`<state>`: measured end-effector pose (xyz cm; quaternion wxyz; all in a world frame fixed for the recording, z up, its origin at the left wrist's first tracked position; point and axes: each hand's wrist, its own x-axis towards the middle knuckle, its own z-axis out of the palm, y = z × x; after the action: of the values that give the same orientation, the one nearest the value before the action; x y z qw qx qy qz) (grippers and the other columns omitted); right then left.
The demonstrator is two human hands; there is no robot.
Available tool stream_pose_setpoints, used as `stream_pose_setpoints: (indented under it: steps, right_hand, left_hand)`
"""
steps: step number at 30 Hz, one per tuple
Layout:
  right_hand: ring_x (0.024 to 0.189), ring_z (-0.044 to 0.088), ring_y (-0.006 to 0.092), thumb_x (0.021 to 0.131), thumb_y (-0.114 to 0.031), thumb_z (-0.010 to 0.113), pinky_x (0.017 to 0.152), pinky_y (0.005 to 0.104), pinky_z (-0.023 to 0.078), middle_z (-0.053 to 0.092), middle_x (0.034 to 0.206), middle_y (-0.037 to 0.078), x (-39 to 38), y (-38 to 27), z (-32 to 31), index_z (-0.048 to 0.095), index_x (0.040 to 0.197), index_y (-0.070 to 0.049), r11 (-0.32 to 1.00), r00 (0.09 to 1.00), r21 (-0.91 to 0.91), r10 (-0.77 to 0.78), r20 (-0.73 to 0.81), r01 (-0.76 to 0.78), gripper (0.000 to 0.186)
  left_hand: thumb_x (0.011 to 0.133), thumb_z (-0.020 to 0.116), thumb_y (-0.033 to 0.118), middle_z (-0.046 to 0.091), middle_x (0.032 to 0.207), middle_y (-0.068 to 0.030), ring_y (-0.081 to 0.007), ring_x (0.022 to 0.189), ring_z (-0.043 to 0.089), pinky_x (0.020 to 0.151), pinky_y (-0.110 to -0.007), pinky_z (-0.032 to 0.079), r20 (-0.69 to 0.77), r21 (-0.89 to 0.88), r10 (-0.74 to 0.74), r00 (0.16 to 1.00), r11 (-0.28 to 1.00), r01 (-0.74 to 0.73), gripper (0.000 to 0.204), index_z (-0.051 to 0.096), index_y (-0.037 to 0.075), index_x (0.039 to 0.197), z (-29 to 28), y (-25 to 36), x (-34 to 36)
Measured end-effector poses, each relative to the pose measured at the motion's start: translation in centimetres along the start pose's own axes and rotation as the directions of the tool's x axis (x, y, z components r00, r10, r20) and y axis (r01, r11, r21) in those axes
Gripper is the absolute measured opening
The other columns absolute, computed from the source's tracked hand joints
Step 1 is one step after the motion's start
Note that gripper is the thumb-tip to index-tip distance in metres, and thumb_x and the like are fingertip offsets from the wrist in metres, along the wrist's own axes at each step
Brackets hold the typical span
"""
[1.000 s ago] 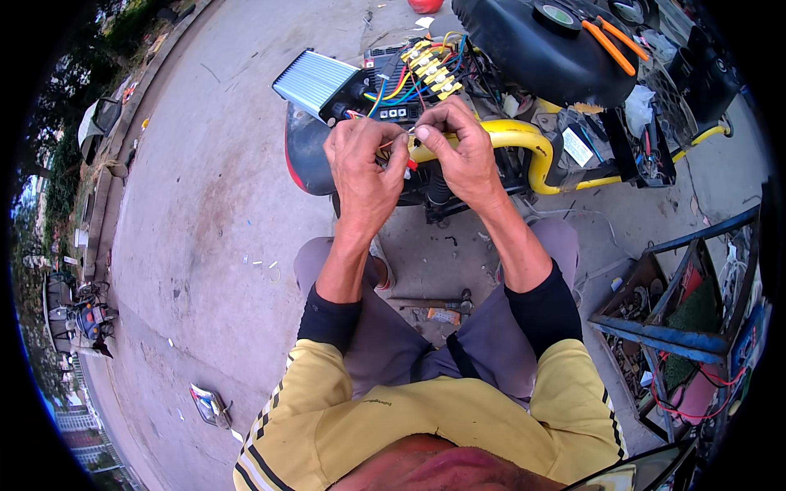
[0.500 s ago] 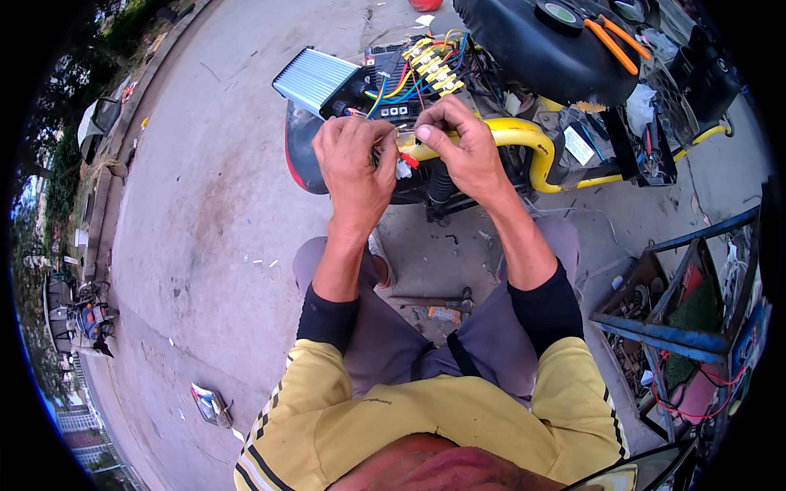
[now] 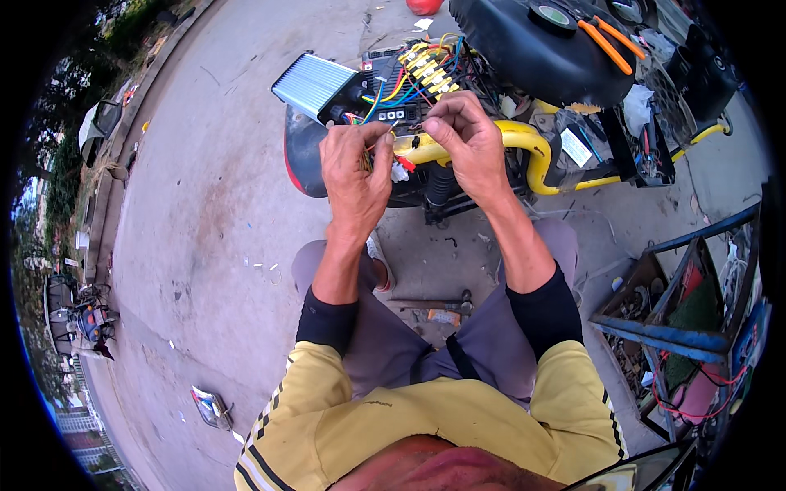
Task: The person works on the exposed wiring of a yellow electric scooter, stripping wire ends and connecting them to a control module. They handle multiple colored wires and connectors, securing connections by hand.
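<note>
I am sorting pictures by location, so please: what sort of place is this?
Probably an outdoor roadside repair spot: orange-handled pliers lie on a black seat, a hammer lies on the pavement, and greenery grows past a curb.

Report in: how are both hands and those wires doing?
Left hand: pinching a thin, pale-tipped wire. Right hand: pinching a thin reddish wire. Wire tips apart, nothing visibly between; curved, glossy yellow tube behind the hands.

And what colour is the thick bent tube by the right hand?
The tube is yellow; the head view shows it best.
</note>
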<state>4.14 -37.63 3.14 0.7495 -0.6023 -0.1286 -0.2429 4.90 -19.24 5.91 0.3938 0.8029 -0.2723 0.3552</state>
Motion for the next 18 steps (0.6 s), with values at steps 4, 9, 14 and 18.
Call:
stream_pose_setpoints:
  steps: [4, 9, 14, 18]
  right_hand:
    - [0.091, 0.064, 0.0098, 0.095, -0.005, 0.082, 0.083, 0.0280, 0.053, 0.061, 0.115, 0.004, -0.2, 0.1, 0.2, 0.071, 0.106, 0.000, 0.997, 0.998, -0.037, -0.065, 0.001, 0.065, 0.016]
    - [0.096, 0.066, 0.0113, 0.095, -0.001, 0.080, 0.085, 0.0274, 0.055, 0.062, 0.117, 0.006, -0.4, -0.5, 0.8, 0.071, 0.104, 0.000, 0.995, 0.995, -0.026, -0.098, -0.010, 0.098, 0.012]
    - [0.101, 0.067, 0.0125, 0.098, 0.002, 0.076, 0.090, 0.0279, 0.057, 0.064, 0.116, 0.006, -0.5, 0.1, 1.2, 0.070, 0.107, 0.001, 0.992, 0.992, 0.038, -0.122, 0.011, 0.121, 0.012]
    - [0.102, 0.067, 0.0121, 0.099, 0.003, 0.075, 0.091, 0.0279, 0.057, 0.064, 0.113, 0.006, -0.5, 0.6, 1.4, 0.068, 0.111, 0.001, 0.992, 0.993, 0.052, -0.115, 0.007, 0.115, 0.013]
  left_hand:
    - [0.092, 0.080, 0.003, 0.069, 0.085, -0.0045, -0.0229, 0.085, 0.062, 0.089, -0.040, 0.045, -0.008, -0.004, -0.014, 1.000, 1.000, 0.014, 0.014, 0.077, 0.006, 0.105, 0.3, -0.3, -0.1]
    - [0.095, 0.077, 0.005, 0.067, 0.083, -0.0044, -0.0220, 0.084, 0.061, 0.090, -0.039, 0.044, 0.022, -0.015, -0.080, 0.997, 0.997, 0.081, 0.016, 0.076, 0.006, 0.111, 0.2, -0.1, -0.3]
    - [0.097, 0.075, 0.007, 0.067, 0.084, -0.0041, -0.0221, 0.084, 0.061, 0.092, -0.040, 0.043, 0.043, -0.035, -0.082, 0.996, 0.996, 0.084, 0.018, 0.075, 0.007, 0.115, 0.2, -0.4, -0.4]
    - [0.096, 0.077, 0.007, 0.068, 0.084, -0.0039, -0.0218, 0.085, 0.062, 0.092, -0.040, 0.043, 0.063, -0.018, -0.071, 0.995, 0.997, 0.072, 0.019, 0.075, 0.008, 0.115, 0.1, -0.2, -0.4]
